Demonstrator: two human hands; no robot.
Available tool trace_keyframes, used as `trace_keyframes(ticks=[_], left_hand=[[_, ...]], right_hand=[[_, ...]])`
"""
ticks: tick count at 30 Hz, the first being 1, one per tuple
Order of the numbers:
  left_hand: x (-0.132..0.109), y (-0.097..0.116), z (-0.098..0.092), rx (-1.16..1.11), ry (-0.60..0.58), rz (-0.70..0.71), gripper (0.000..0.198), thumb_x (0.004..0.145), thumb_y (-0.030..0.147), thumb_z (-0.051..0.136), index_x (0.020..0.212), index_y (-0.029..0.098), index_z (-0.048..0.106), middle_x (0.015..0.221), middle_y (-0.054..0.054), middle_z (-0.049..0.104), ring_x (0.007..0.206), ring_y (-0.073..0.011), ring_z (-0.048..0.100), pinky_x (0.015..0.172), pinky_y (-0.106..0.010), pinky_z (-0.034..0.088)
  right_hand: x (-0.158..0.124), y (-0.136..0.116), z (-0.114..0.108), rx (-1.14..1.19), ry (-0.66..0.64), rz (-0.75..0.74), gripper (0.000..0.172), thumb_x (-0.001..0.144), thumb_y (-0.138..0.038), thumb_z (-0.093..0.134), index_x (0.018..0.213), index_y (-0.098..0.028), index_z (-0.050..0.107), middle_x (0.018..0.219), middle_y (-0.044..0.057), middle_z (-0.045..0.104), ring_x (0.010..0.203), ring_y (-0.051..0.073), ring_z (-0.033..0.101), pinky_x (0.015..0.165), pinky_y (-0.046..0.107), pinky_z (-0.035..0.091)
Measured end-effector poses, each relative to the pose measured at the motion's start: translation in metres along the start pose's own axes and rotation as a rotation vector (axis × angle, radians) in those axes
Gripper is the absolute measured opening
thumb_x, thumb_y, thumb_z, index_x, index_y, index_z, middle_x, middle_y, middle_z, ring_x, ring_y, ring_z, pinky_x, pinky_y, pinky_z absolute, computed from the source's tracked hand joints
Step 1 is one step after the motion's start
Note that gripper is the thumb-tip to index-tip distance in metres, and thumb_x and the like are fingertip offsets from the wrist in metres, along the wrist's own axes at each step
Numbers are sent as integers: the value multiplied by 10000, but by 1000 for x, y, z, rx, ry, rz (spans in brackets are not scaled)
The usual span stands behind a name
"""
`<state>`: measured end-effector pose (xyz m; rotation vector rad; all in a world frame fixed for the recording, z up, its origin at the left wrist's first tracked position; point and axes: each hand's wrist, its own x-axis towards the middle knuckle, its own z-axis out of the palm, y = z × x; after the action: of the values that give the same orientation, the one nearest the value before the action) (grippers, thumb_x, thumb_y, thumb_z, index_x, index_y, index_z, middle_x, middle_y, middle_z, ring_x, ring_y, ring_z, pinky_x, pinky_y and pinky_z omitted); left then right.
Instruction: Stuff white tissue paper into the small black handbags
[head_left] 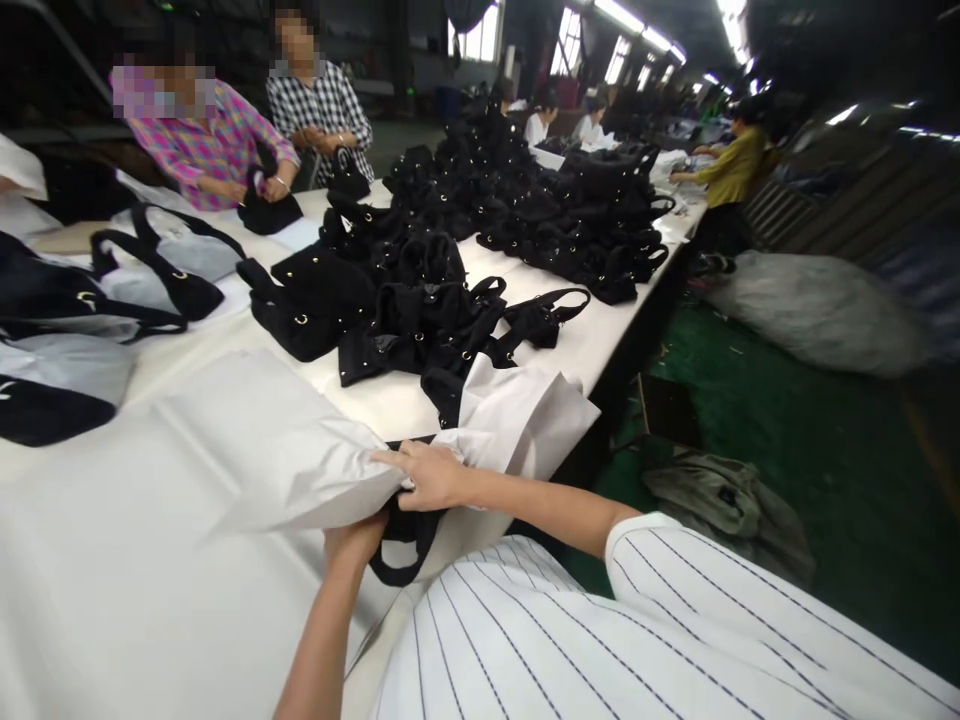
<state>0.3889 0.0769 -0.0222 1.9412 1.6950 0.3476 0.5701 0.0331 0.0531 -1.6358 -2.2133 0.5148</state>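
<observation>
A large white plastic wrapping sheet (285, 450) spreads across the near end of the table and bunches up in front of me. My right hand (427, 475) lies across its gathered edge, fingers extended and pressing on it. My left hand (351, 540) sits under the same fold, gripping the white material from below. A black fabric handbag strap (405, 552) loops down between my hands, and the rest of that bag is hidden inside the wrapping. Just beyond, a black handbag (442, 392) lies partly under a raised white flap (517, 415).
Several black handbags (420, 320) lie heaped along the white table (555, 350), with wrapped bags (157, 270) at the left. Co-workers stand along the table. Beyond its right edge are a green floor (795, 480), a grey sack (817, 310) and a crumpled grey bag (720, 500).
</observation>
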Motion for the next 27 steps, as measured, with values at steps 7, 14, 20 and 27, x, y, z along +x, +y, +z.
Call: trace_keyframes(ticks=[7,14,20,27], left_hand=[[-5,-8,12,137,2,-71,494,854,343,460,1248,76,593,1224,-239,632,1150,-372,592,870,-410,492],[-7,-7,-17,105,52,-106,433,841,413,513,1173,173,656,1005,-161,723,1016,-350,652,823,-401,489],[-4,7,-23,-10,107,-7,410,753,329,609,1122,160,670,1082,-150,705,1135,-320,594,931,-389,467],[0,-14,-22,-177,42,-197,278,766,268,534,922,132,719,872,-135,740,957,-299,673,763,-324,504]], right_hand=[[5,19,32,94,75,144,826,763,-169,647,1493,-232,266,1287,145,576,1154,297,568,959,431,460],[4,-8,-48,281,490,-30,764,850,-114,497,1527,-275,182,1524,18,386,1328,206,460,1082,347,409],[-1,-62,-36,253,382,-8,716,837,-373,642,1467,-318,305,1365,23,565,1154,253,600,980,364,475],[6,-22,70,259,403,-52,318,925,-338,501,1194,-168,512,1088,104,589,993,224,585,869,352,499]])
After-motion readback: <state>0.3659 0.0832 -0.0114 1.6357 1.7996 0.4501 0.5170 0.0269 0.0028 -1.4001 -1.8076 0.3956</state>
